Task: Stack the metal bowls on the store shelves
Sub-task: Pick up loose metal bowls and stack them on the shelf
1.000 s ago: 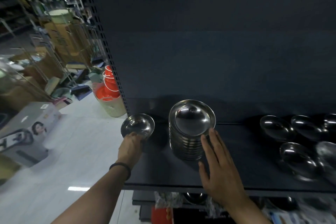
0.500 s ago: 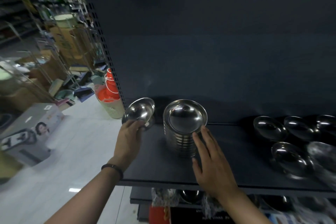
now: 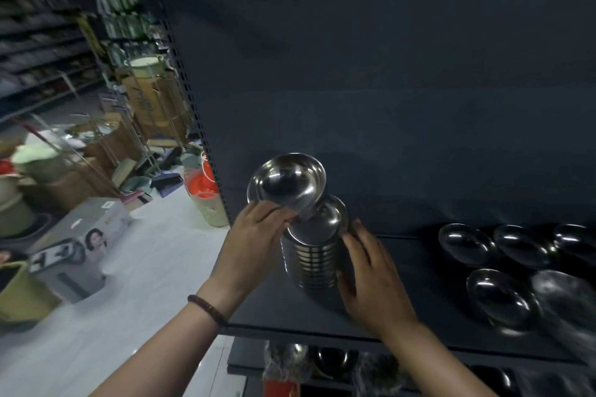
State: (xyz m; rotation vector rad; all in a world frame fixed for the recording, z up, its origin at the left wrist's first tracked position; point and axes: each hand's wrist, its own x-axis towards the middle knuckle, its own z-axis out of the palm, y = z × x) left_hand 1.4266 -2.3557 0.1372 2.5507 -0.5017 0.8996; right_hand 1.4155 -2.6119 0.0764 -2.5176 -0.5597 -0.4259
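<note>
Bowl (image 3: 285, 182) has come up off the shelf (image 3: 419, 316) since a second ago and is now tilted just above the left hand (image 3: 254, 242), which pinches its near rim. Its low edge hangs over the stack (image 3: 314, 255) just right of that hand; touching or not, can't tell through the blur. Right hand (image 3: 371, 280) is spread, fingers flat on the stack's side, likely bracing it against tipping. Loose bowls (image 3: 464, 243) lie well right of that hand. Nothing blocks the drop-in; the tilt wants levelling first.
</note>
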